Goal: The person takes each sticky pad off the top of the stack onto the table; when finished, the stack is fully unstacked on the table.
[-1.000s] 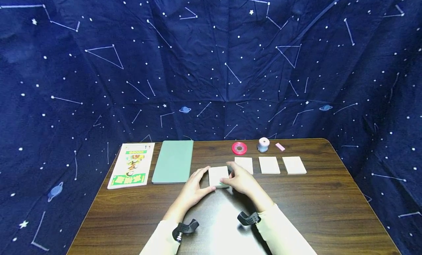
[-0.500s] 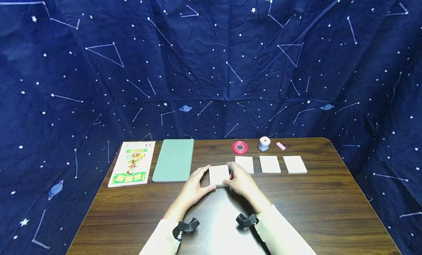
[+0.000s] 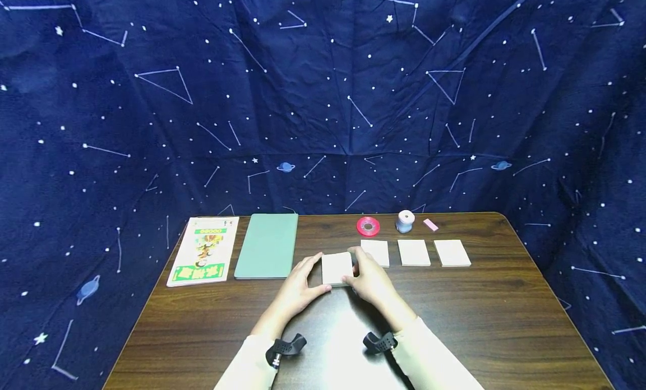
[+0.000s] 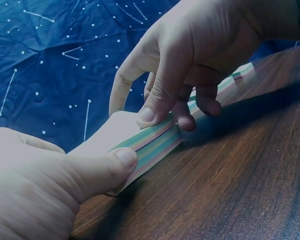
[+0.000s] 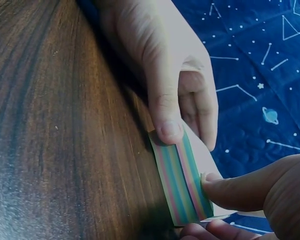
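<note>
Pad stack [image 3: 334, 268]: probably light, layers may slide; hold by edges. My left hand [image 3: 298, 288], half-spread, grips its left side; right hand [image 3: 372, 278] pinches the right.

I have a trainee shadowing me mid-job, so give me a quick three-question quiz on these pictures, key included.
1. Besides the white-topped stack, how many white square pads lie on the table?
2. True or false: the green notebook lies between the illustrated booklet and the spool.
3. Which do the left-hand fingers and right-hand fingers touch: A, the green notebook; B, the white-topped stack; C, the spool?

Key: 1, three. 2, true. 3, B.
</note>
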### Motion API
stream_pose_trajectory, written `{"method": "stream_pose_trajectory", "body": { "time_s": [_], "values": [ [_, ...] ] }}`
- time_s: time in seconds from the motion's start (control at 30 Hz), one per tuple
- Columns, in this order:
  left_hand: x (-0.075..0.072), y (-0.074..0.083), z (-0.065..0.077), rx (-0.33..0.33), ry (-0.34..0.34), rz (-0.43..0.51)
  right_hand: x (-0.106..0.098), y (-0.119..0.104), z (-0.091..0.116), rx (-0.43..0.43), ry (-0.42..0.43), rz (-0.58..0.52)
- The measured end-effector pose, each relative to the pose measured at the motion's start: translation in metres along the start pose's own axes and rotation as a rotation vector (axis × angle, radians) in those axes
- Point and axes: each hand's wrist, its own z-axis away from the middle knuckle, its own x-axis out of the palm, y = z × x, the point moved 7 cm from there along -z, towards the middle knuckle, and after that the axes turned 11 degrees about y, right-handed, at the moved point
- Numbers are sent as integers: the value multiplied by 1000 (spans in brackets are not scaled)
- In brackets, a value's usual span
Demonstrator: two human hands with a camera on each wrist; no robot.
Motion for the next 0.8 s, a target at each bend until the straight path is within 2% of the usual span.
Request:
{"method": "stream_pose_trajectory", "body": {
  "time_s": [0.03,0.1,0.33,0.4,0.6,0.7,0.8],
  "values": [
    [0,0,0,-22,-14,1,-4,-4,2,21,1,-2],
    [1,0,0,-48,-30,-10,-4,0,3,-3,29,8],
    [1,1,2,-5,-4,-36,-1,11,6,-77,94,-2],
    [1,0,2,-19,-14,-30,2,16,5,-100,108,-7],
    [2,-3,0,-76,-45,-25,-5,10,5,-103,145,-118],
    [3,-3,0,-80,-49,-32,-8,8,6,-30,119,-212],
    [2,-1,0,-77,-51,-28,-7,10,5,80,64,-322]
  ]
}}
